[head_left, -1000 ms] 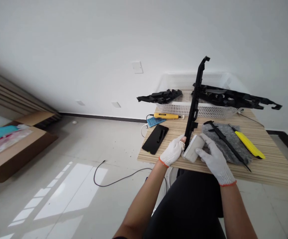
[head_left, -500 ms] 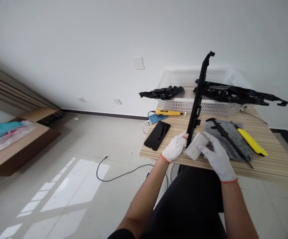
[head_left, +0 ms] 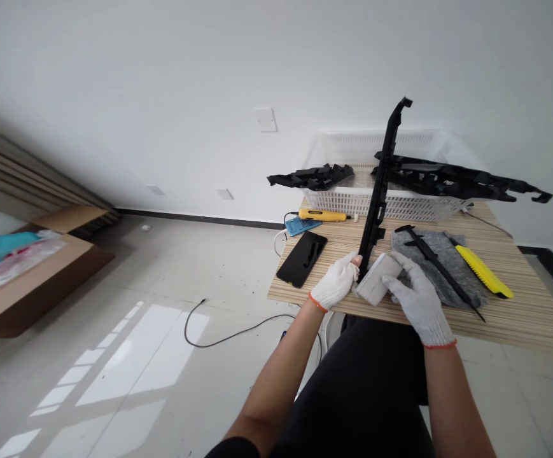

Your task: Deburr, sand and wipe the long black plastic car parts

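Gloved in white, my left hand (head_left: 336, 284) grips the lower end of a long black plastic strip (head_left: 377, 203) that stands up across the front of a white basket (head_left: 336, 202). Between the fingers and thumb of my right hand (head_left: 417, 296), also gloved, is a pale whitish block (head_left: 376, 280), its left edge close beside the strip's lower end. Whether block and strip touch is unclear. More black plastic parts (head_left: 448, 178) lie in and across the basket, with others (head_left: 312, 177) sticking out at its left.
On the wooden table (head_left: 534, 324) are a black phone (head_left: 301, 259), a yellow tool (head_left: 324, 216), a blue item (head_left: 300, 226), a grey cloth (head_left: 467, 273), black calipers (head_left: 436, 261) and a yellow-handled knife (head_left: 483, 271). A cable (head_left: 238, 334) and an open carton (head_left: 42, 273) are on the floor.
The pale block and my right hand have shifted very slightly. My left hand keeps its hold on the black strip.
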Motion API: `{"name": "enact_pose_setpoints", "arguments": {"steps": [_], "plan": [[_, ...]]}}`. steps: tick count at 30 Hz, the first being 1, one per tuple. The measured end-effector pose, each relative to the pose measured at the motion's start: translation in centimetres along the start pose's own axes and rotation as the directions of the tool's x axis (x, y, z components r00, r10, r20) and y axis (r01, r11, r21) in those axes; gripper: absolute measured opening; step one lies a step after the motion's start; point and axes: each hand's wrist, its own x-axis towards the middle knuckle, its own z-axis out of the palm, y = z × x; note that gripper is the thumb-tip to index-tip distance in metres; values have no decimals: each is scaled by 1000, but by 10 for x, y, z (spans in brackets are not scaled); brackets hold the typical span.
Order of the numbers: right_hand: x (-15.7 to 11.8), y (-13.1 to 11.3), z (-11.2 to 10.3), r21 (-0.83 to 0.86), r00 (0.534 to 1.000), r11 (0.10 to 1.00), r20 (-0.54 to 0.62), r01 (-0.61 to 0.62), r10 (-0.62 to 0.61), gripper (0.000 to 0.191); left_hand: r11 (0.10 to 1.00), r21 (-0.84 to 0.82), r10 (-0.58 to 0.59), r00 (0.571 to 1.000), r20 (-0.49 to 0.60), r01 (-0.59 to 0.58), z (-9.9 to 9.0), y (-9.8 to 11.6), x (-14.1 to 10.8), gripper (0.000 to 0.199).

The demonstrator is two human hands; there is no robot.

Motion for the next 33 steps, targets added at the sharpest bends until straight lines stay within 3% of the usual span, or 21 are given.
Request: {"name": "enact_pose_setpoints", "arguments": {"steps": [13,18,22,26,29,33], "plan": [[0,1,-1,2,1000,1000,18,16,-16,69,1000,10,9,1000,-5,-9,0,-1,-1,38],[1,-2,1,73,995,997,-100,-6,13,73,1000,6,4,1000,-17,-4,0,0,-1,37],[1,0,1,85,1000,996,28,-12,9,70,1000,0,-16,1000,-19,16,1,0,0,38],[2,2,-1,160,998,987,-57,1,8,71,1000,15,-1,1000,-22,1,1,-5,1,38],[3,4,-2,153,999,988,54,-8,0,68,1000,16,3,1000,-29,-2,0,-9,1,38],[3,9,-3,184,997,982,-77,30,-16,66,1000,10,5,1000,-9,-5,0,-11,1,37]]}}
